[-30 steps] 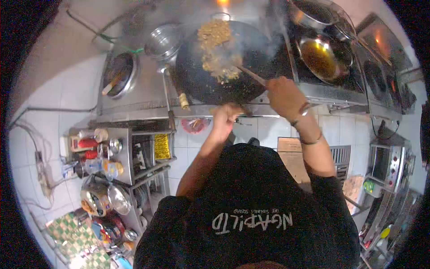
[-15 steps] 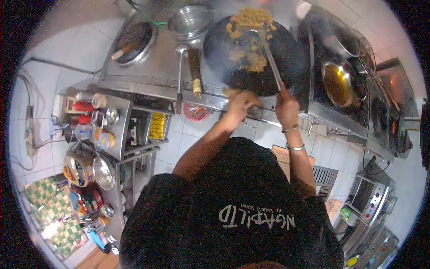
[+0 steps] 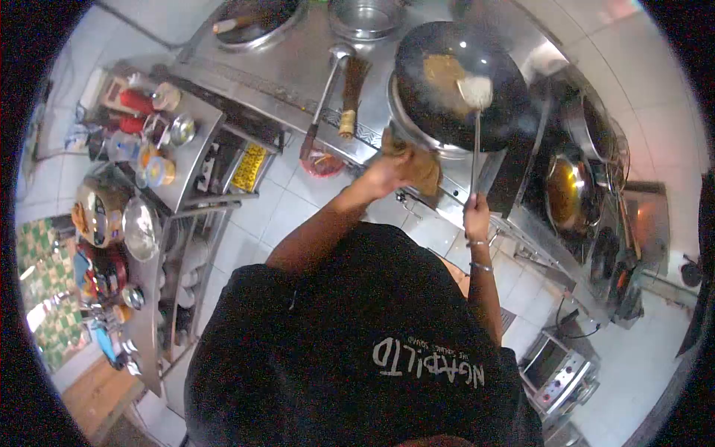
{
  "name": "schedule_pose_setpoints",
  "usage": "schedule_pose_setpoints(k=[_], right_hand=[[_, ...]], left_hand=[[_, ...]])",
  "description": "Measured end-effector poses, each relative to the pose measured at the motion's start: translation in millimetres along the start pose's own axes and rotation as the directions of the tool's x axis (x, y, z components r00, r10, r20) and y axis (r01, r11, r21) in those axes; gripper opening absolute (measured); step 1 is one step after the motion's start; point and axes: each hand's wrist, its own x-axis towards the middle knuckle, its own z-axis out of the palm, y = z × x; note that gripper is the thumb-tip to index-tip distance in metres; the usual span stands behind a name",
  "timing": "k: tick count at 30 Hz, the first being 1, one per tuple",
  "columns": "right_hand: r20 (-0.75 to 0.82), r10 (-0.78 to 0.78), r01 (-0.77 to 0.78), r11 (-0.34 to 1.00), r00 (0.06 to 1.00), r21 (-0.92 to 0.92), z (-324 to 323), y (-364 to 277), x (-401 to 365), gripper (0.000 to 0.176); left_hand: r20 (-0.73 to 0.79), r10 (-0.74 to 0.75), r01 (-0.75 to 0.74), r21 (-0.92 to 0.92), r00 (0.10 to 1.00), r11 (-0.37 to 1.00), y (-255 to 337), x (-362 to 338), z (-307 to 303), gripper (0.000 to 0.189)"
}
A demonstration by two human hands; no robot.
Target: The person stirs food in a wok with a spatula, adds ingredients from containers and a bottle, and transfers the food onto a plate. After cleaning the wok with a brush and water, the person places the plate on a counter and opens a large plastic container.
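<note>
My left hand [image 3: 386,173] is closed on a brown cloth [image 3: 424,173] at the near left edge of the black wok [image 3: 500,68]. The cloth hides where the fingers meet the rim. My right hand [image 3: 477,216] grips the long handle of a wok spatula [image 3: 476,145], whose broad, pale-coated head is over the wok. Beside that head, a yellow-brown mass of food [image 3: 442,73] sits in the wok, with steam around it. A bright metal ring [image 3: 406,115] shows beneath the wok's near left side.
Left of the wok lie a ladle [image 3: 325,93] and a bamboo brush [image 3: 353,97], with a metal bowl [image 3: 365,18] behind. A pan of yellow-brown liquid [image 3: 564,195] stands right. A side rack [image 3: 195,153] holds jars and bottles. A pink basket [image 3: 322,165] is below the counter edge.
The food, spread and partly up at the far rim before, is now gathered in the wok. The metal ring has come into sight under it. The spatula head has turned, and the view has swung.
</note>
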Motion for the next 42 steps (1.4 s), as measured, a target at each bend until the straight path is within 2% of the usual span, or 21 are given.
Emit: schedule_pose_setpoints(k=[1, 3, 4, 5, 7, 8, 9, 10, 11, 13, 16, 21, 23, 24, 28, 31, 35, 37, 38, 39, 42], right_hand=[[0.236, 0.269, -0.311, 0.937, 0.934, 0.16, -10, -7, -7, 0.039], [0.292, 0.3, -0.353, 0.924, 0.908, 0.146, -40, -17, -14, 0.038], [0.332, 0.331, -0.396, 0.906, 0.883, 0.148, -56, -27, -12, 0.038], [0.355, 0.329, -0.292, 0.944, 0.875, -0.154, -79, -34, -3, 0.038], [0.489, 0.111, 0.014, 0.969, 0.865, -0.245, -129, -29, 18, 0.028], [0.566, -0.14, 0.384, 0.859, 0.813, -0.339, -157, -3, 47, 0.03], [0.602, -0.381, 0.681, 0.606, 0.702, -0.411, -186, 22, 76, 0.033], [0.66, -0.474, 0.813, 0.348, 0.583, -0.467, -205, 7, 96, 0.036], [0.702, -0.554, 0.862, 0.059, 0.448, -0.503, -224, -10, 115, 0.038], [0.748, 0.129, 0.721, 0.203, 0.651, -0.663, -250, -104, 153, 0.034], [0.871, 0.115, 0.848, 0.198, 0.478, -0.491, -237, -146, 202, 0.03], [0.874, -0.296, 0.921, 0.066, 0.386, -0.385, -92, -127, 279, 0.021], [0.898, -0.34, 0.944, -0.076, 0.28, -0.323, -64, -151, 275, 0.024], [0.821, -0.268, 0.856, 0.284, 0.504, -0.433, -74, -174, 267, 0.029], [0.757, 0.055, 0.598, 0.578, 0.651, -0.555, -106, -236, 234, 0.042], [0.674, -0.639, 0.927, 0.206, 0.371, -0.315, -94, -185, 246, 0.043], [0.727, -0.02, 0.704, 0.271, 0.686, -0.657, -133, -213, 264, 0.039], [0.735, 0.17, 0.635, 0.402, 0.656, -0.66, -163, -269, 230, 0.037], [0.747, 0.207, 0.61, 0.463, 0.631, -0.643, -169, -280, 220, 0.036], [0.753, 0.221, 0.586, 0.508, 0.62, -0.631, -168, -281, 215, 0.034], [0.761, -0.252, 0.787, 0.364, 0.598, -0.498, -122, -151, 271, 0.035]], left_hand=[[-0.007, 0.014, -0.014, -0.017, 1.0, 1.0, 1, -20, -28, 0.024], [0.206, 0.279, -0.345, 0.48, 0.938, 0.807, -2, -67, -90, 0.027], [0.017, 0.186, -0.185, 0.209, 0.982, 0.96, 5, -100, -87, 0.028], [-0.172, 0.083, -0.107, -0.13, 0.982, 0.986, 12, -134, -82, 0.03], [-0.404, 0.238, -0.264, -0.008, 0.883, 0.965, 10, -181, -115, 0.03], [-0.545, 0.302, -0.299, 0.096, 0.782, 0.949, 4, -203, -149, 0.032], [-0.353, 0.292, -0.312, 0.001, 0.889, 0.95, 1, -233, -197, 0.034], [-0.614, 0.308, -0.334, 0.076, 0.727, 0.939, 11, -243, -159, 0.039], [-0.631, 0.4, -0.387, 0.167, 0.664, 0.907, 6, -259, -177, 0.046], [-0.697, 0.473, -0.48, 0.208, 0.539, 0.852, 7, -281, -176, 0.058], [-0.776, 0.498, -0.594, 0.204, 0.386, 0.778, -4, -297, -183, 0.066], [-0.804, 0.505, -0.659, 0.199, 0.313, 0.726, -85, -297, -271, 0.056], [-0.684, 0.4, -0.679, -0.19, 0.61, 0.71, -118, -308, -307, 0.06], [-0.685, 0.395, -0.672, -0.188, 0.612, 0.716, -121, -314, -300, 0.06], [-0.795, 0.332, -0.654, -0.105, 0.508, 0.749, -114, -307, -284, 0.057], [-0.707, 0.261, -0.581, -0.254, 0.657, 0.774, -114, -303, -313, 0.045], [-0.815, 0.237, -0.542, -0.11, 0.529, 0.833, -63, -261, -260, 0.029], [-0.737, 0.277, -0.562, -0.167, 0.617, 0.81, -46, -233, -223, 0.025], [-0.565, 0.256, -0.448, -0.231, 0.785, 0.864, -55, -222, -242, 0.026], [-0.664, 0.214, -0.474, -0.239, 0.717, 0.847, -59, -195, -230, 0.034], [-0.312, 0.606, -0.346, 0.596, 0.732, 0.725, -111, -123, -267, 0.037]])
